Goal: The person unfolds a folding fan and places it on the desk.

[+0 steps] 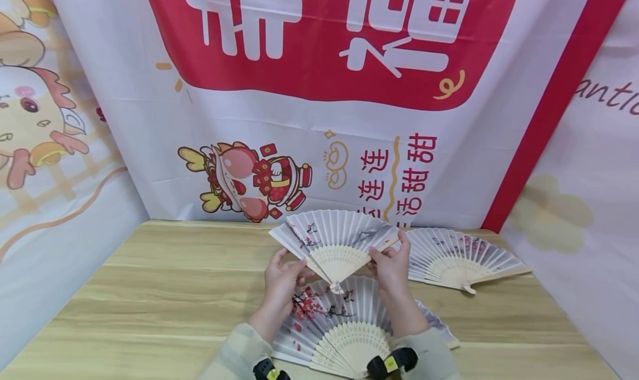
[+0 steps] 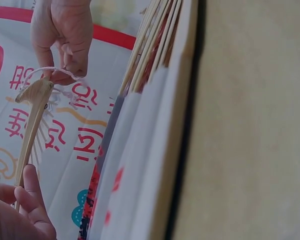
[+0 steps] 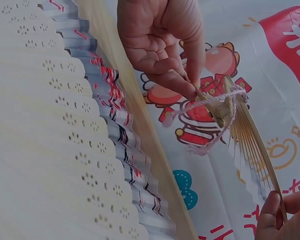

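Note:
Both hands hold a spread folding fan above the table, with white pleats, dark branch and small blossom prints, and pale openwork ribs. My left hand pinches its left outer rib, and my right hand pinches the right outer rib. From the fan's pivot hangs a pale pink cord with a tassel, seen in the right wrist view. Under the forearms a second open fan with red blossoms lies on the table, partly hidden by the right arm. In the left wrist view, the left fingers grip the rib.
A third open fan with pinkish flowers lies at the back right of the wooden table. Behind the table's far edge hangs a white and red printed cloth. Printed cloths also stand along both sides.

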The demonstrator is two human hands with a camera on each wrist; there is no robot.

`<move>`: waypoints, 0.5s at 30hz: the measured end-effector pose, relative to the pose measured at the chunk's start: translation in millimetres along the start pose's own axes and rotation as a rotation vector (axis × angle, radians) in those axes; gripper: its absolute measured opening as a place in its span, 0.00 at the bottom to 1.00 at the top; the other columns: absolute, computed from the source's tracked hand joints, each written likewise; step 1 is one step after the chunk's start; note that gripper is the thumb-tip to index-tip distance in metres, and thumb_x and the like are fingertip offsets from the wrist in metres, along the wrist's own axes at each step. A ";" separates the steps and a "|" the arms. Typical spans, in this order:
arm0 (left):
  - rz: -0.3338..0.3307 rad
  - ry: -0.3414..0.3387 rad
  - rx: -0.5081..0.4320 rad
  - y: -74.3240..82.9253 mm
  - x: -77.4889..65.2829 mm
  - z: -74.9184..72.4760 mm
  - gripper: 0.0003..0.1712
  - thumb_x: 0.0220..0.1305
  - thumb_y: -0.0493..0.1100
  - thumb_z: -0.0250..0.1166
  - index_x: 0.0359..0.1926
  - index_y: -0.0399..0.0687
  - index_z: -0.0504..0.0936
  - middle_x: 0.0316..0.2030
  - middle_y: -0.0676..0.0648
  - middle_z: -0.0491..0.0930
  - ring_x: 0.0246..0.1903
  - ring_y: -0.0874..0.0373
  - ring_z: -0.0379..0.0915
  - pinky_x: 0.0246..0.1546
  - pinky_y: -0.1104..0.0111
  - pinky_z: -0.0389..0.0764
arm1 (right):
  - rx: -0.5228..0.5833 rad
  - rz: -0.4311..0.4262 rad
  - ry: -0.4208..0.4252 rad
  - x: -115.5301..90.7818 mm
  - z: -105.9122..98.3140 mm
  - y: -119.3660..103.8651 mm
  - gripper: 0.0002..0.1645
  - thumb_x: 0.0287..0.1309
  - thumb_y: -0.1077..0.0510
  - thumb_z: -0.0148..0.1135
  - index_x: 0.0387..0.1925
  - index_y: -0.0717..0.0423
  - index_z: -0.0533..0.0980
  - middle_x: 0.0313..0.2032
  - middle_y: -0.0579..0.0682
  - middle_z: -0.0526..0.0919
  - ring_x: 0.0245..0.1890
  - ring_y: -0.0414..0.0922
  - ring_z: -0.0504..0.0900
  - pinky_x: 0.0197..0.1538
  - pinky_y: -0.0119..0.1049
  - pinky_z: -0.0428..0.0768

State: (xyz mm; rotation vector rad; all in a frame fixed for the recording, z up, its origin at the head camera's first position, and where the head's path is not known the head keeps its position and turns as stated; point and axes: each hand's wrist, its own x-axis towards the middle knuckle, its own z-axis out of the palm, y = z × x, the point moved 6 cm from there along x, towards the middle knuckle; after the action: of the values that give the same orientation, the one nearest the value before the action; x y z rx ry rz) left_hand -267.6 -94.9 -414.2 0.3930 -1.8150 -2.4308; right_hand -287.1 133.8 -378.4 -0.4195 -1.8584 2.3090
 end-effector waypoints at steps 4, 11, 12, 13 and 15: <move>0.009 0.012 -0.008 1.3 0.0 -0.2 0.42 0.64 0.32 0.63 0.75 0.40 0.53 0.32 0.51 0.80 0.21 0.64 0.78 0.20 0.79 0.73 | 0.016 0.003 0.003 0.5 -0.5 0.3 0.54 0.64 0.72 0.55 0.78 0.42 0.38 0.33 0.47 0.77 0.21 0.37 0.75 0.26 0.25 0.78; 0.027 0.041 -0.028 2.8 -0.5 -2.6 0.43 0.64 0.32 0.64 0.75 0.41 0.53 0.31 0.52 0.80 0.21 0.64 0.79 0.21 0.78 0.75 | 0.041 -0.007 0.013 0.7 0.5 1.3 0.54 0.64 0.73 0.55 0.78 0.44 0.36 0.34 0.49 0.76 0.22 0.37 0.75 0.26 0.24 0.78; 0.030 0.045 -0.031 2.8 -0.3 -2.9 0.44 0.64 0.32 0.64 0.75 0.42 0.52 0.31 0.52 0.80 0.22 0.64 0.79 0.22 0.78 0.76 | 0.043 -0.007 0.016 0.9 0.6 1.5 0.54 0.64 0.73 0.55 0.78 0.44 0.35 0.35 0.49 0.76 0.22 0.37 0.75 0.27 0.24 0.78; 0.032 0.049 -0.035 3.1 -0.3 -3.3 0.44 0.64 0.32 0.64 0.75 0.42 0.52 0.31 0.52 0.79 0.22 0.64 0.79 0.22 0.78 0.76 | 0.047 -0.005 0.018 0.8 0.6 1.5 0.55 0.64 0.73 0.55 0.77 0.43 0.35 0.35 0.49 0.76 0.22 0.37 0.75 0.27 0.24 0.78; 0.035 0.059 -0.044 3.9 -0.3 -4.2 0.44 0.64 0.32 0.64 0.76 0.42 0.52 0.30 0.52 0.79 0.22 0.64 0.79 0.22 0.77 0.77 | 0.052 -0.003 0.021 0.9 0.7 1.9 0.55 0.64 0.73 0.55 0.77 0.43 0.34 0.36 0.50 0.76 0.23 0.36 0.76 0.28 0.24 0.79</move>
State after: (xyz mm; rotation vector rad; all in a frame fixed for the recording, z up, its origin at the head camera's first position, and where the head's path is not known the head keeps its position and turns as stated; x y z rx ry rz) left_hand -266.5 -99.9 -411.6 0.4210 -1.7267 -2.4056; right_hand -288.0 133.0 -380.2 -0.4327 -1.7837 2.3362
